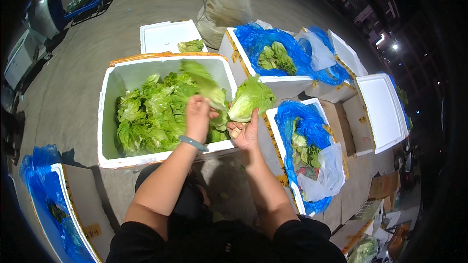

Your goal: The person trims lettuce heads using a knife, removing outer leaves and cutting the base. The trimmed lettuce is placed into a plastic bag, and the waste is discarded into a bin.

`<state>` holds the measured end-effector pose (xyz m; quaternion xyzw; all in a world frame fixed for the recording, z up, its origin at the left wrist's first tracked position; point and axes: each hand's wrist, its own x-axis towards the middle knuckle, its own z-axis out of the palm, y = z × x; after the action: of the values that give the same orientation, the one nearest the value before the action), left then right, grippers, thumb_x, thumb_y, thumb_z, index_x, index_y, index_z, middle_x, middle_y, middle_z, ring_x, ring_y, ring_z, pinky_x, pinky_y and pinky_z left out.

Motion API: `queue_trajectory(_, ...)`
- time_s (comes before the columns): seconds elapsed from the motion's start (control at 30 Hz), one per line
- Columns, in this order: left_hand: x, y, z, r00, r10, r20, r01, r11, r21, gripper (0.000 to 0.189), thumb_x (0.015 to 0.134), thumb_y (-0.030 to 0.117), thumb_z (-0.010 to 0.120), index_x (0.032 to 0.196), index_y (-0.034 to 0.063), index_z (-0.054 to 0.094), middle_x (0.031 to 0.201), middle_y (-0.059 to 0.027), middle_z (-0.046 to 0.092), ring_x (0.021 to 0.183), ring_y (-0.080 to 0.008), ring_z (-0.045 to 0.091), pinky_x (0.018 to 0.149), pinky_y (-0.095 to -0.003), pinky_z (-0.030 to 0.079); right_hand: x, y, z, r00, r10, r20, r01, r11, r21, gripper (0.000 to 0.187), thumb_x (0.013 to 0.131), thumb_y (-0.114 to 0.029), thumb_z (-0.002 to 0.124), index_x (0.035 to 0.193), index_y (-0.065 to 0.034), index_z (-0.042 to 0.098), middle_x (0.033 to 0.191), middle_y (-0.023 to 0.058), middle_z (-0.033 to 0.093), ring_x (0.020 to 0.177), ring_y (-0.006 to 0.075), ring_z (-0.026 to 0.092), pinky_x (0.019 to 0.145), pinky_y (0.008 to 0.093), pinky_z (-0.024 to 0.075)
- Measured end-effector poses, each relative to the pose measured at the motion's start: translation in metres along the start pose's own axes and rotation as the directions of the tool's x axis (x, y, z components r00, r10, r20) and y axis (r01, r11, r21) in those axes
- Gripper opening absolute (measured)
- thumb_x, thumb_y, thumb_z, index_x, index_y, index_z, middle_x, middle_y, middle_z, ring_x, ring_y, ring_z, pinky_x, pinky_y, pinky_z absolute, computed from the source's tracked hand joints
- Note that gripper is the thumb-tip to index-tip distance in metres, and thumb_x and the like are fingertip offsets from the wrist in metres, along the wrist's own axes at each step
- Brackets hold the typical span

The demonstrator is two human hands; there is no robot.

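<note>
My left hand (197,117), with a bangle on its wrist, is over the right part of a white foam box (105,124) and grips a loose lettuce leaf (204,82), which is blurred. Beside it, at the box's right rim, my right hand (245,131) holds a lettuce head (250,100) by its pale stem end, leaves pointing up and away. Inside the box lies a heap of green lettuce leaves (157,109). The palm of my right hand faces up.
Foam boxes lined with blue plastic stand right (278,124), back right (234,51) and lower left (78,190). A foam lid (164,36) bearing a leaf (191,46) lies behind the main box, near a large sack (226,11). Cartons (382,186) lie lower right.
</note>
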<state>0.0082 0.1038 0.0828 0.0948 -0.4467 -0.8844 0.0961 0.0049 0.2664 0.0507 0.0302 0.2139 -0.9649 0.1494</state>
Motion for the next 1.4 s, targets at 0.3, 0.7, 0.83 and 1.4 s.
queue_trajectory(0.3, 0.023, 0.013, -0.031, 0.906, -0.306, -0.292, 0.361, 0.920, 0.154, 0.058, 0.093, 0.036, 0.057, 0.138, 0.0053, 0.039, 0.121, -0.0109, 0.054, 0.104, -0.0202, 0.055, 0.078, -0.0364, 0.049, -0.030, -0.027, 0.011, 0.979, 0.138, 0.150, -0.124, 0.987, -0.104, 0.074, 0.080, -0.061, 0.063, 0.130, -0.0090, 0.046, 0.115, 0.0175, 0.062, 0.045, 0.0071, 0.043, 0.053, 0.0262, 0.0415)
queue_trajectory(0.7, -0.026, -0.021, 0.025, 0.910, -0.207, 0.360, 0.196, 0.978, 0.068, 0.046, 0.083, 0.013, 0.065, 0.124, 0.0017, 0.051, 0.115, -0.0090, 0.062, 0.105, -0.0176, 0.059, 0.092, -0.0312, 0.046, -0.048, -0.011, 0.050, 0.896, -0.398, 0.199, 0.304, 0.221, -0.927, 0.060, 0.079, -0.006, 0.074, 0.133, -0.0027, 0.046, 0.117, 0.0085, 0.057, 0.098, 0.0157, 0.061, 0.079, 0.0238, 0.0502)
queue_trajectory(0.83, -0.023, -0.014, 0.019, 0.895, -0.289, 0.341, 0.342, 0.934, -0.104, 0.042, 0.075, 0.000, 0.061, 0.117, 0.0006, 0.055, 0.107, -0.0070, 0.064, 0.097, -0.0191, 0.062, 0.088, -0.0316, 0.048, -0.070, -0.035, 0.058, 0.919, -0.394, 0.024, 0.191, 0.390, -0.901, 0.041, 0.084, -0.009, 0.070, 0.122, -0.0031, 0.055, 0.095, 0.0003, 0.060, 0.066, 0.0043, 0.054, 0.053, 0.0175, 0.0443)
queue_trajectory(1.4, -0.043, -0.021, 0.034, 0.805, -0.159, 0.572, -0.049, 0.943, 0.330, 0.043, 0.075, -0.004, 0.063, 0.117, 0.0011, 0.056, 0.108, -0.0031, 0.065, 0.099, -0.0127, 0.060, 0.090, -0.0279, 0.047, -0.095, -0.095, 0.116, 0.685, -0.454, 0.570, 0.325, -0.510, -0.797, 0.017, 0.083, -0.007, 0.068, 0.099, -0.0022, 0.062, 0.086, 0.0022, 0.060, 0.074, 0.0135, 0.058, 0.069, 0.0280, 0.0476)
